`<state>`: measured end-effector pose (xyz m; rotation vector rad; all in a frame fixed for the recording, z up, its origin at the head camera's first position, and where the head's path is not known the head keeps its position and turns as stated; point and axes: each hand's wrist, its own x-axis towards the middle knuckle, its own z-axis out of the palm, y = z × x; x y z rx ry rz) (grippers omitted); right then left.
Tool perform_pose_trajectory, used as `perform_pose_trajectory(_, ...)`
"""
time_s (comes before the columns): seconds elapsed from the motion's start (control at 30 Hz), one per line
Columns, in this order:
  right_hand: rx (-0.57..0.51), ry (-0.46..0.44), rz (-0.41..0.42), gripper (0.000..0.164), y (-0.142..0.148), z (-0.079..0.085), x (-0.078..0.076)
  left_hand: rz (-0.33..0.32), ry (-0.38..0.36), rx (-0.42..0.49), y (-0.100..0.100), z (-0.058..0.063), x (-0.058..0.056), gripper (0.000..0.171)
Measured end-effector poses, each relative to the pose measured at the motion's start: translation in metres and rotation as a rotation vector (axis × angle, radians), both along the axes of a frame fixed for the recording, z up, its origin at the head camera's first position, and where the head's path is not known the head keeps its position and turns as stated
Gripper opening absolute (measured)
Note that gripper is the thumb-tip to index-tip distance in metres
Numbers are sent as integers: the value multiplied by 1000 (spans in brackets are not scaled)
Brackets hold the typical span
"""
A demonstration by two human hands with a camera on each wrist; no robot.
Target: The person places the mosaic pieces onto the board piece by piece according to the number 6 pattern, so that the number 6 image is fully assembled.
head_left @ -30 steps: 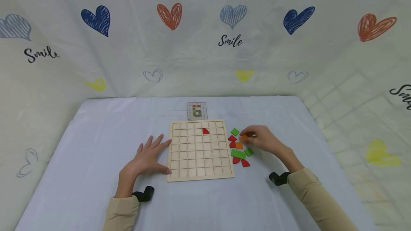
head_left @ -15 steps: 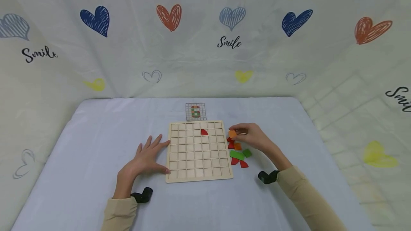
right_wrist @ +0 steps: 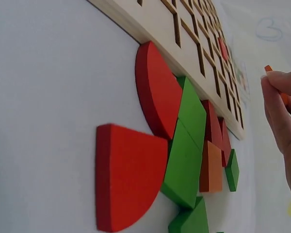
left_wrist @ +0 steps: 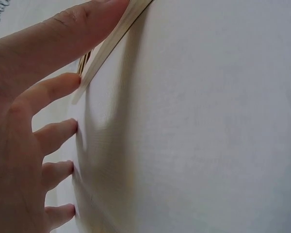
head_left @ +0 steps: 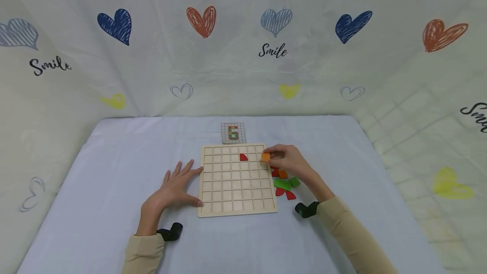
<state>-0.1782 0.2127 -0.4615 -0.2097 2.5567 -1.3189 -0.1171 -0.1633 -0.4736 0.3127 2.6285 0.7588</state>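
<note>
My right hand (head_left: 288, 158) pinches an orange square tile (head_left: 266, 157) between thumb and fingers, over the upper right edge of the wooden grid board (head_left: 227, 213). A red quarter-circle tile (head_left: 243, 157) lies in one cell of the board's second row. With fingers spread, my left hand (head_left: 174, 188) touches the board's left side at thumb and index finger; in the left wrist view its other fingertips (left_wrist: 68, 167) rest on the white cloth. A small card (head_left: 233, 133) printed with a grid and a coloured figure 6 lies just behind the board.
Loose tiles lie right of the board: green squares (right_wrist: 184, 162), red quarter-circles (right_wrist: 131, 177) and another orange tile (right_wrist: 211, 167). Some are partly hidden by my right hand in the head view. White cloth (head_left: 243, 244) covers the table, and a heart-printed sheet (head_left: 228, 67) stands behind.
My right hand has carried the orange tile left from the loose pile to over the board's right edge. My left hand stays at the board's left side.
</note>
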Motion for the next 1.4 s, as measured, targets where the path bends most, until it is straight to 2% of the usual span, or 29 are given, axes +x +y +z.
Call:
perform_pose_trajectory(0.37,13,47,28,34,-21,-1,-6,0,-11,8,0,-1,0,112)
perform_pose_trajectory(0.73,82,73,125,32,-53,-2,-22,5,-13,24,-2,1,0,112)
perform_pose_trajectory(1.1,151,114,263,31,-76,-3,-35,11,-17,25,-2,-2,1,112)
perform_pose_trajectory(1.4,193,160,303,29,-87,-4,-39,14,-16,24,-2,-2,0,110)
